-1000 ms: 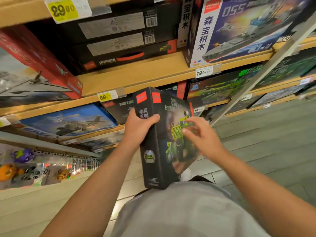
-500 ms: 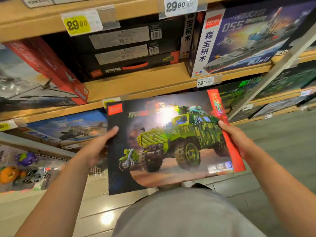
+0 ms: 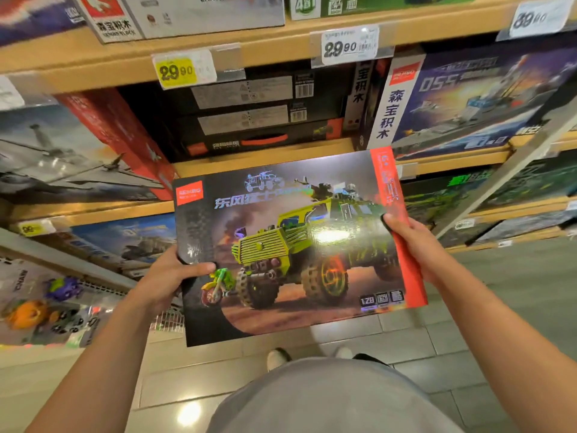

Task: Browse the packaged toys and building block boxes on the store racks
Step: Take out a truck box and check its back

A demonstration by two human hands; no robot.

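Note:
I hold a flat building block box point(image 3: 299, 245) face up in front of the wooden racks; its cover shows a green armoured truck and a small motorbike, with a red strip down the right edge. My left hand point(image 3: 165, 279) grips the box's left edge, thumb lying across the cover. My right hand point(image 3: 412, 242) grips the red right edge, thumb on top and fingers hidden underneath.
Wooden shelves point(image 3: 265, 157) carry more boxes: black stacked boxes point(image 3: 249, 117), a warship box point(image 3: 474, 98) at right, an aircraft box point(image 3: 62, 157) at left. Price tags point(image 3: 184, 70) read 29.90. Hanging packaged toys point(image 3: 40, 307) sit low left. Tiled floor point(image 3: 499, 295) lies below.
The box went from side-on to cover facing me, then rose slightly. My left thumb now lies over the cover. The view has tilted up, showing another shelf.

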